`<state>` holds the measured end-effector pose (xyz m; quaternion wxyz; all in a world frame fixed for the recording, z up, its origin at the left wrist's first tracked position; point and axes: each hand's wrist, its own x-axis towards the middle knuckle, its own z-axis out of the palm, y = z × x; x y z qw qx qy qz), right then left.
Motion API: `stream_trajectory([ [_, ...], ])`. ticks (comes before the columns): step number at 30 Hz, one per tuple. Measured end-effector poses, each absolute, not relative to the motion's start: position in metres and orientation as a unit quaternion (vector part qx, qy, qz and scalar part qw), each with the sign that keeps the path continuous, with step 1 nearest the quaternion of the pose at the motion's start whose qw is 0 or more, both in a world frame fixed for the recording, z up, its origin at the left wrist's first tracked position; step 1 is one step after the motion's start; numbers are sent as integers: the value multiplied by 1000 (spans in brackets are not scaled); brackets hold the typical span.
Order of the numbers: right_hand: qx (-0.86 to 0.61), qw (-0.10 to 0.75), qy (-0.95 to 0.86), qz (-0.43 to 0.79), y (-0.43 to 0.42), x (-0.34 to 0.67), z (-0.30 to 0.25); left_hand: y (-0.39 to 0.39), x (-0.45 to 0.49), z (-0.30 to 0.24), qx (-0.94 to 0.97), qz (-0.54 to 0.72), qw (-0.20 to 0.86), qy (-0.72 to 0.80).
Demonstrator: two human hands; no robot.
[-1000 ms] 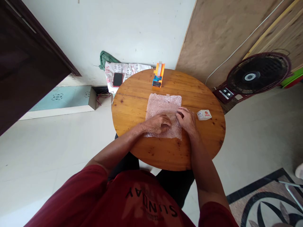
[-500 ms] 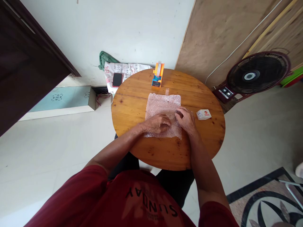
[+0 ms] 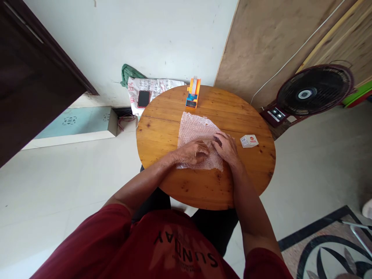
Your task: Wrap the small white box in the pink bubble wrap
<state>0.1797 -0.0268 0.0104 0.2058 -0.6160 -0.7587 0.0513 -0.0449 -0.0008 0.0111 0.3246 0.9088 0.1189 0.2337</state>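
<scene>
A sheet of pinkish bubble wrap (image 3: pixel 193 130) lies on the round wooden table (image 3: pixel 162 116) in front of me. Its upper right edge slants down toward my right hand (image 3: pixel 228 148), whose fingers bend over the right side of the wrap and grip it there. My left hand (image 3: pixel 192 152) rests on the wrap's lower middle, its fingers curled and pressed against the sheet. What lies beneath the fingertips is hidden. To the right of my right hand stands a small white box (image 3: pixel 249 141) with red print.
An orange and blue tape dispenser (image 3: pixel 193 93) stands at the table's far edge. Beyond the table's left rim, a phone (image 3: pixel 143 99) lies on a printed white sack (image 3: pixel 133 91). A dark red fan (image 3: pixel 305 94) stands at the right, near the wooden panel.
The upper right corner of the bubble wrap has been drawn in, so that edge now slopes. My right hand has shifted slightly left; my left hand stays in place.
</scene>
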Motion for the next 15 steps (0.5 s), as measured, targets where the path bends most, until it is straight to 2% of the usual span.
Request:
stream_trajectory([
  [15,-616,212,-757,56,-27,179,12,0,-45,11,908,238,327,113],
])
